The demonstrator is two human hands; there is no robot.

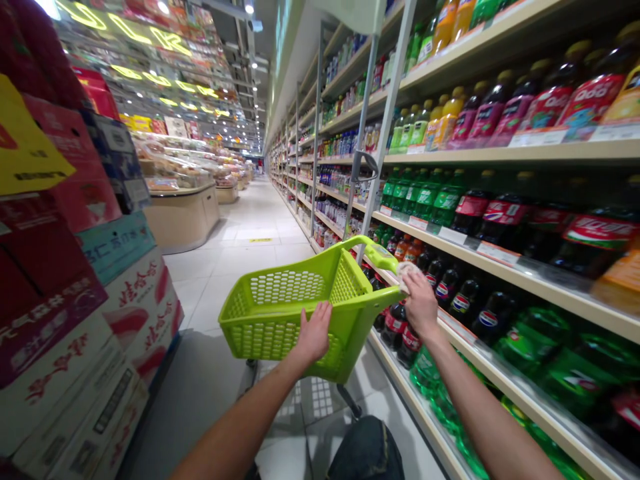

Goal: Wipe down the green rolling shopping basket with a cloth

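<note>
A green plastic shopping cart (pixel 280 300) stands sideways in front of me, with no goods visible in its basket. My left hand (pixel 315 331) lies against the near side of the basket, fingers stretched out at its upper edge. At the cart's handle (pixel 380 257), on the right, my right hand (pixel 421 300) is closed on a pale, crumpled cloth (pixel 407 270) and presses it to the handle's end. Part of the cloth is hidden by the fingers.
Shelves of soft-drink bottles (pixel 465 200) run along the right, close to the cart. Stacked drink cartons (pixel 135 287) line the left. A rounded display counter (pixel 185 217) stands farther ahead beside the tiled aisle (pixel 240 257). My knee (pixel 365 448) shows below the cart.
</note>
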